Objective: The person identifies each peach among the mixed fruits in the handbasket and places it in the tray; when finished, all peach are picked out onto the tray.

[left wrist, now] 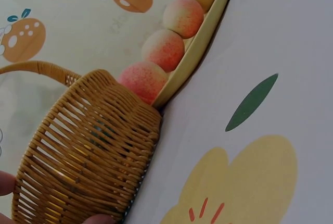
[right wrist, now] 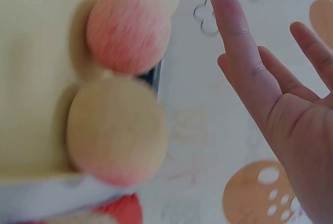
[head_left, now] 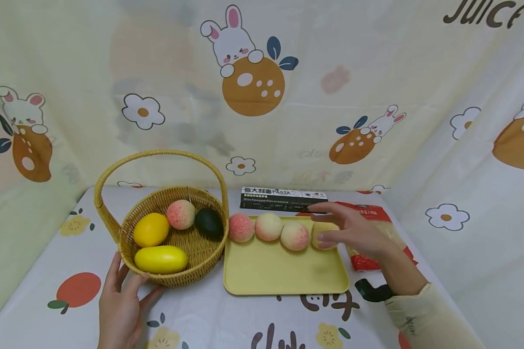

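Note:
A wicker basket (head_left: 201,271) with an arched handle stands on the left, holding a round peach (head_left: 181,214), a dark green avocado-like fruit (head_left: 209,224), a yellow lemon-like fruit (head_left: 151,230) and a longer yellow fruit (head_left: 161,259). My left hand (head_left: 124,305) rests against the basket's front left side, fingers spread; its fingertips show at the wicker wall in the left wrist view. My right hand (head_left: 358,232) hovers, fingers extended and holding nothing, over the right end of a yellow tray (head_left: 284,276). Several peaches (head_left: 295,236) line the tray's back edge; the rightmost peach (right wrist: 117,130) is partly hidden behind that hand.
A black and white pasta box (head_left: 284,199) lies behind the tray. To the right is a red pasta packet (head_left: 371,228), partly covered by my right forearm. The basket's right side meets the tray's left end. A printed curtain (head_left: 170,63) hangs behind the table.

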A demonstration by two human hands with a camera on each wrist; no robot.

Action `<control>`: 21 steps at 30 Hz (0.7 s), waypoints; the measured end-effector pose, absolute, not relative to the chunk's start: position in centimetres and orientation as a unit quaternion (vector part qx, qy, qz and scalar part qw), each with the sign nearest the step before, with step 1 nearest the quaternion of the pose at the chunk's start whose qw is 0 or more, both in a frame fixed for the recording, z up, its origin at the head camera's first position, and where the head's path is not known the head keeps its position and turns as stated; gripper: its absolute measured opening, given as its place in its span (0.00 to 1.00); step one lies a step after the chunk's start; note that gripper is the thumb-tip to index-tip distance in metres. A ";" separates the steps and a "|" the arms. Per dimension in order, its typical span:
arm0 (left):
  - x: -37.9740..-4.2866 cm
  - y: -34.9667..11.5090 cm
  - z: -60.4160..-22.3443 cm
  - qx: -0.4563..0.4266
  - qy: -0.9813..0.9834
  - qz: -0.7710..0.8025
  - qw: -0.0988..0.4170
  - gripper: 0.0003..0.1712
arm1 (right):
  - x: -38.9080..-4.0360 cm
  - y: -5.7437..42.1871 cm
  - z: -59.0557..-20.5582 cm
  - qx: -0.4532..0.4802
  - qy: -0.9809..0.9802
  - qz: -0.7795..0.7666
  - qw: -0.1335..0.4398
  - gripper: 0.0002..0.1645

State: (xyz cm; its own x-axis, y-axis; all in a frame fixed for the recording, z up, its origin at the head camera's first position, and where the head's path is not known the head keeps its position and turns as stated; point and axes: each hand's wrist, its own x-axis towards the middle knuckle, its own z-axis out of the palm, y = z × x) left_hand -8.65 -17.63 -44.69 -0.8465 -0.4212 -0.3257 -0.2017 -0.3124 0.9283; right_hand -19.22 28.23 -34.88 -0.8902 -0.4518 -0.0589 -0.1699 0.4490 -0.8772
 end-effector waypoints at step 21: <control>-8.5 -17.6 -44.7 0.265 -0.593 -0.757 0.078 0.51 | -20.9 18.0 -34.3 -0.301 0.832 -0.433 0.175 0.39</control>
